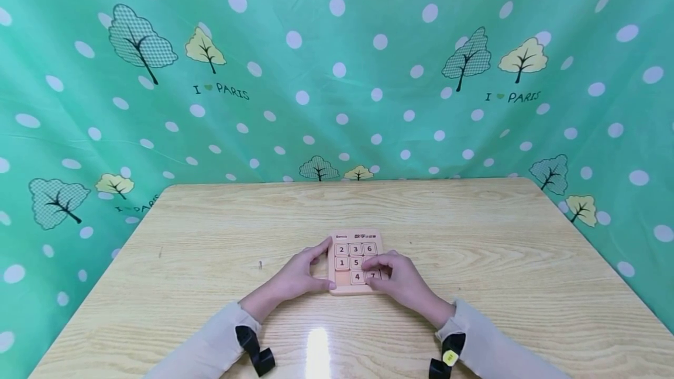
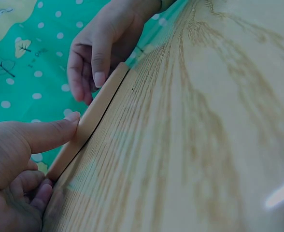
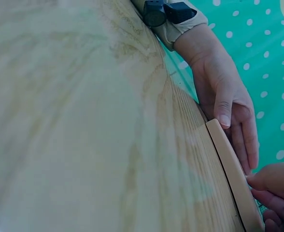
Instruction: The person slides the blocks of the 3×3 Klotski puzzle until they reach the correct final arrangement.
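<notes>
A pink sliding number puzzle lies flat on the table, its tiles showing 2, 3, 6 on top, 1 and 5 in the middle row, 4 and 7 below. The lower left slot shows bare board. My left hand holds the puzzle by its left side, thumb at the near corner and fingers near the far one. Over the right side reaches my right hand, index fingertip beside the 5 tile and thumb at the 7 tile. Those fingers cover the right tile of the middle row.
The wood-grain table spreads around the puzzle on all sides. Behind it hangs a green dotted cloth with printed trees. Black straps with small devices sit on both sleeves. A light reflection shows on the near table surface.
</notes>
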The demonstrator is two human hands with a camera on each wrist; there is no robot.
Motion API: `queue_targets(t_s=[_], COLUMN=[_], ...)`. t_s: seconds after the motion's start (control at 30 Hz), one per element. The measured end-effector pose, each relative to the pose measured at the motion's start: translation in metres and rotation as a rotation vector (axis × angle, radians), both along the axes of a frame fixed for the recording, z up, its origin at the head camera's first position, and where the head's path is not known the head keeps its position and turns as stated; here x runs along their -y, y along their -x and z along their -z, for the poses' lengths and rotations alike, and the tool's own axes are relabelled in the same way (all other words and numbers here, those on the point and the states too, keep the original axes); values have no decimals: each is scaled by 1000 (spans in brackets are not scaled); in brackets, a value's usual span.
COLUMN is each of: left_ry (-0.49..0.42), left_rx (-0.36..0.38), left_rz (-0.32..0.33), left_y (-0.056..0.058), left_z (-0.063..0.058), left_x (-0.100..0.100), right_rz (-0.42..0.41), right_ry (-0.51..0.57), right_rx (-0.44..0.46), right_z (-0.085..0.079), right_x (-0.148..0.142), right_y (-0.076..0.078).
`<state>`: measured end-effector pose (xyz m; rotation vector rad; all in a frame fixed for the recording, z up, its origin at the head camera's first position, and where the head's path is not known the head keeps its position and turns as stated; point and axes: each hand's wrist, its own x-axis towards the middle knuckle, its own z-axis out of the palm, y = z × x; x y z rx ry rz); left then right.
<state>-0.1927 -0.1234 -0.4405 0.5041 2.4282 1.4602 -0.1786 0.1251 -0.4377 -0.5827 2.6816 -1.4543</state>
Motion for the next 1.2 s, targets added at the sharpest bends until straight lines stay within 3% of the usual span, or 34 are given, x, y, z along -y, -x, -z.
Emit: queue_targets(t_s=[0.77, 1.07, 1.2], left_ry=[2, 7, 10], left_rx=[-19, -5, -11], left_rz=[-2, 1, 8], left_y=[1, -1, -1], left_z=[0, -1, -2], left_x=[0, 1, 1], right_rz=[-11, -51, -57], right_ry=[0, 4, 3], right_rx=[4, -129, -133], right_z=[1, 4, 4], right_x=[3, 12, 17], right_y=[0, 0, 0])
